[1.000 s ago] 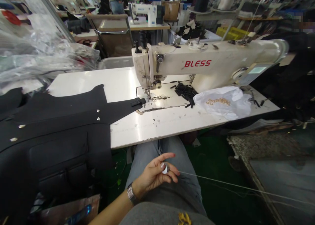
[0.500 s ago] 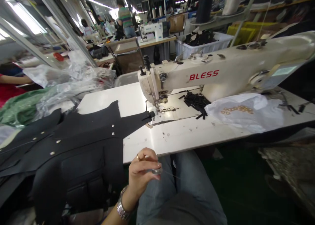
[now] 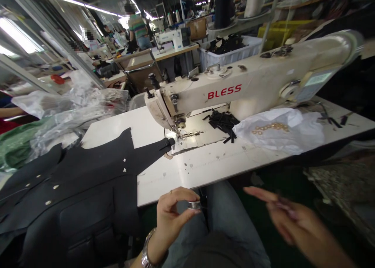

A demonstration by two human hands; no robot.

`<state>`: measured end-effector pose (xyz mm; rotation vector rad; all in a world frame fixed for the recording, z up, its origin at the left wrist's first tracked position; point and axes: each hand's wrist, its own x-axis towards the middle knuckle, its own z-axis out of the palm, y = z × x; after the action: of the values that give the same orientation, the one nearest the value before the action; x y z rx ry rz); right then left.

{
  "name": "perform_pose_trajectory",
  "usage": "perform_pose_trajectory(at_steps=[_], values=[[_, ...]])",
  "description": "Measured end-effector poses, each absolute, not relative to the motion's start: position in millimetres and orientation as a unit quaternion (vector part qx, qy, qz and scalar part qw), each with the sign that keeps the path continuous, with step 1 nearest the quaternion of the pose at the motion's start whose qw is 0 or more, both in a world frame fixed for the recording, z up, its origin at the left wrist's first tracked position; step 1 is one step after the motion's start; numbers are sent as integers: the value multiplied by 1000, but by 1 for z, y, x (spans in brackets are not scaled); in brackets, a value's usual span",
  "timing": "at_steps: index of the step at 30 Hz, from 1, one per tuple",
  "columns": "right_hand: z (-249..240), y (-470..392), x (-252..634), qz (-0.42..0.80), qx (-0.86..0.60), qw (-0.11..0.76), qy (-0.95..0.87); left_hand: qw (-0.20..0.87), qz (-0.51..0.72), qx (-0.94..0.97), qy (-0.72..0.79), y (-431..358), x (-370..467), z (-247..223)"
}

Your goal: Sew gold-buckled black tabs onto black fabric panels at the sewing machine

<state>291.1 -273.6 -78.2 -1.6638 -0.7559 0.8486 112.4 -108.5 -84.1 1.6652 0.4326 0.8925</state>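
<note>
My left hand (image 3: 172, 214) is raised over my lap, just off the table's front edge. Its thumb and forefinger pinch a small metal bobbin (image 3: 193, 205) by its two rims. Lower right, my right hand (image 3: 297, 223) is smeared by motion, with one finger stretched toward the left; whether anything is in it cannot be made out. Beyond the hands stands a cream sewing machine (image 3: 202, 94) marked BLESS. A black cloth piece (image 3: 96, 162) with small metal fittings lies left of the needle, its narrow strap end reaching close to the presser foot.
Right of the needle is a heap of short black strips (image 3: 221, 121). A white plastic bag (image 3: 304, 129) carries several gold rings (image 3: 271, 128). Clear plastic wrapping (image 3: 55, 108) lies at the left. Behind the machine are a white crate (image 3: 228, 55) and co-workers.
My right hand has come into view at the lower right. The left hand has moved slightly right and turned, so the bobbin shows more clearly. The camera view has shifted, moving the machine leftward in frame.
</note>
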Motion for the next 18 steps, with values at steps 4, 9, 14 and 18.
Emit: perform_pose_trajectory(at_steps=[4, 9, 14, 18], values=[[-81, -217, 258, 565, -547, 472, -399, 548, 388, 718, 181, -109, 112, -79], [-74, -201, 244, 434, -607, 504, -435, 561, 368, 706, 229, -109, 108, -84], [-68, -213, 244, 311, -621, 509, -508, 570, 357, 706, 221, -114, 111, -84], [-70, -218, 238, 253, -642, 537, -486, 635, 400, 629, 202, -116, 114, -80]])
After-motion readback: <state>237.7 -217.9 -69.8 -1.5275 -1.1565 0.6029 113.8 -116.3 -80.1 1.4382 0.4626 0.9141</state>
